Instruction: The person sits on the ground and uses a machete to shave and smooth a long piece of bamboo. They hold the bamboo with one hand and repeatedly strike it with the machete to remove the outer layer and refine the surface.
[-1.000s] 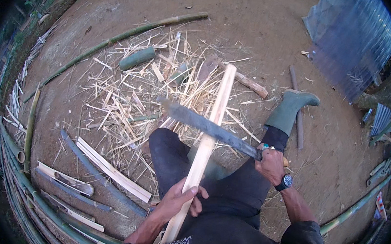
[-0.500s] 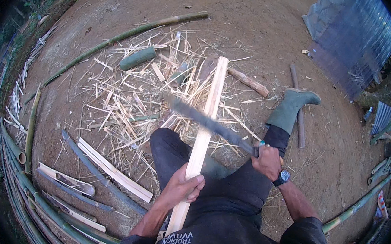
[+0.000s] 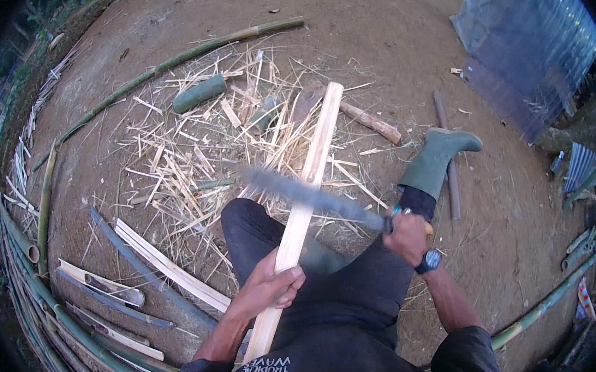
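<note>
A straight, pale length of split wood or bamboo (image 3: 320, 152) slants up from the person's lap, its far end hanging over a loose heap of straw-coloured shavings and splinters (image 3: 174, 144) near the middle of the brown earth ground (image 3: 378, 44). A long, dark metal machete (image 3: 336, 203) crosses it, blurred by motion, so I cannot tell whether the edge bites or merely passes over. The main danger, as I judge it, is the blade skidding along the smooth face toward the left hand (image 3: 270, 287), which clasps the pale length below the crossing; a knot or a shallow angle could cause that. A slip off the side could also bring the edge onto the dark-trousered left knee (image 3: 248, 222), close under the blade's tip. With nothing visibly propping the far end, the piece might twist under pressure. The left hand wraps it from the left side, thumb over the top face and fingers curled beneath, its forearm rising from the lower left. The right hand (image 3: 407, 239) is closed around the machete's handle, knuckles up, beside the right shin above a green rubber boot (image 3: 432, 160); its forearm, with a dark wristwatch (image 3: 429, 261), angles inward from the lower right.
</note>
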